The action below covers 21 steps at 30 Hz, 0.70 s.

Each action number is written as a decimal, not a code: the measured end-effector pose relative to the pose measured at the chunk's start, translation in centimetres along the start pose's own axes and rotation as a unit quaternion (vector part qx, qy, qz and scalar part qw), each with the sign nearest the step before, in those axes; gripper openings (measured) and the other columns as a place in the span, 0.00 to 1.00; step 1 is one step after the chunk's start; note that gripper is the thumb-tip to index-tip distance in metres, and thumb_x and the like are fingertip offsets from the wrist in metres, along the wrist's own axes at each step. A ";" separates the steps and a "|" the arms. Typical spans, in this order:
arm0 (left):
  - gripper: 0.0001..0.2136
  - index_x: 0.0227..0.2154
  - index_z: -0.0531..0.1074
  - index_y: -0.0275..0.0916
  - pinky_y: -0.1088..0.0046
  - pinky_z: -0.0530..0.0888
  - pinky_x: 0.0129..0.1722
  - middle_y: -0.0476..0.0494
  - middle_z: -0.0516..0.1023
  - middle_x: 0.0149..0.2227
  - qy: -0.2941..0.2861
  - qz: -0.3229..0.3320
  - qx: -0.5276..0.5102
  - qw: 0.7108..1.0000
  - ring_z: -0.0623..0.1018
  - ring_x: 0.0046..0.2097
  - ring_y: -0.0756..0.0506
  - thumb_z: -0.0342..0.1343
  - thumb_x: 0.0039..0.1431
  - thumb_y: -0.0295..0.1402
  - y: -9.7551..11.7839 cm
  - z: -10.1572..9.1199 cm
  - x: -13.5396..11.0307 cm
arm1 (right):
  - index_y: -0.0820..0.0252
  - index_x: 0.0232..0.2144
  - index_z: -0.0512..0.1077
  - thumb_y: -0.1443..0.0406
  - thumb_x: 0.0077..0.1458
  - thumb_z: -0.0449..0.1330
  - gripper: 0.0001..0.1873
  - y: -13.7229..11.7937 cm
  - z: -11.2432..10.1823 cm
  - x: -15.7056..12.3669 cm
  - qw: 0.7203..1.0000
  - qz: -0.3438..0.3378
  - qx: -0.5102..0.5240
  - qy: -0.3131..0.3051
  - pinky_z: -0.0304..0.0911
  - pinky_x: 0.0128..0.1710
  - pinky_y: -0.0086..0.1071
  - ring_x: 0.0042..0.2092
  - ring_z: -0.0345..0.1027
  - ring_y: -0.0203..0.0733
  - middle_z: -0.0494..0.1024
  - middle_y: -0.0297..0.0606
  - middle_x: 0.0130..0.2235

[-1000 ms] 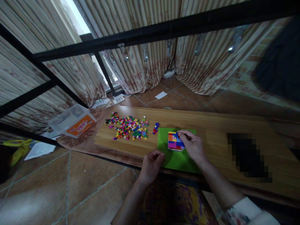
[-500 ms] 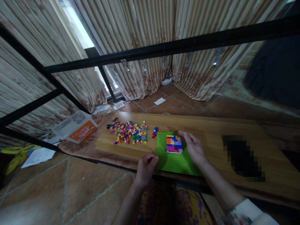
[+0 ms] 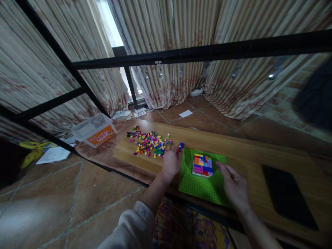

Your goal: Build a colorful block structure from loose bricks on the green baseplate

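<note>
A square stack of multicoloured toy bricks point(image 3: 202, 165) stands on a green studded baseplate point(image 3: 192, 185). My left hand point(image 3: 171, 163) reaches over the baseplate's left edge, its fingers apart and close to a few blue and red bricks point(image 3: 181, 146). Whether a fingertip touches them I cannot tell. Beside the stack's right side is my right hand point(image 3: 234, 183), fingers loosely bent and apart, with nothing visible in them. Farther left lies a loose heap of small coloured bricks point(image 3: 150, 142).
A clear plastic box point(image 3: 94, 129) with an orange label stands left of the wooden board point(image 3: 127, 157). On the board's right side lies a dark flat object point(image 3: 287, 193). Behind run a black metal rail point(image 3: 192, 54) and striped curtains point(image 3: 171, 31).
My left hand has moved up and forward from the baseplate's near left corner towards the blue and red bricks. My right hand has drawn slightly back from the stack. The view has shifted.
</note>
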<state>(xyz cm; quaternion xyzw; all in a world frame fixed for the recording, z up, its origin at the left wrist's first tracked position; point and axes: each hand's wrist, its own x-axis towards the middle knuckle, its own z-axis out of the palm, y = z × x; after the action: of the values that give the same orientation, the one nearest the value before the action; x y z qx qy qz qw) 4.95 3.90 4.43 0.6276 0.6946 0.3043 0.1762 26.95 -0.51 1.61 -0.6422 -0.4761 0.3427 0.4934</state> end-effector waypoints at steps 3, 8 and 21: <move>0.10 0.43 0.71 0.38 0.69 0.71 0.42 0.36 0.76 0.44 -0.016 -0.016 0.110 0.994 0.77 0.43 0.42 0.52 0.60 0.34 0.6 1.0 1.7 | 0.57 0.38 0.78 0.49 0.52 0.58 0.20 0.8 -1.0 -1.3 1.000 0.013 -0.001 0.020 0.61 0.54 0.48 0.48 0.73 0.51 0.80 0.43 0.43; 0.11 0.44 0.70 0.36 0.70 0.71 0.41 0.35 0.76 0.42 -0.036 -0.023 0.194 0.980 0.77 0.45 0.42 0.51 0.61 0.34 1.2 2.2 3.1 | 0.55 0.37 0.78 0.52 0.51 0.60 0.17 1.5 -2.3 -2.6 0.999 0.010 -0.014 0.029 0.64 0.51 0.48 0.45 0.74 0.51 0.81 0.42 0.41; 0.10 0.43 0.72 0.39 0.73 0.72 0.40 0.43 0.78 0.41 0.020 -0.020 -0.141 0.990 0.78 0.39 0.47 0.52 0.59 0.29 1.5 -1.2 -2.8 | 0.52 0.37 0.77 0.55 0.53 0.59 0.13 -1.0 -2.1 -3.3 0.998 -0.061 -0.001 0.019 0.68 0.45 0.42 0.43 0.73 0.46 0.80 0.40 0.40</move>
<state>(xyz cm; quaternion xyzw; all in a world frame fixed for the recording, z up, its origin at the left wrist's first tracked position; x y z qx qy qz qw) 5.83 0.97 5.91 0.5766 0.6604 0.4080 0.2550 27.57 -4.26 3.03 -0.6192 -0.5051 0.2990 0.5216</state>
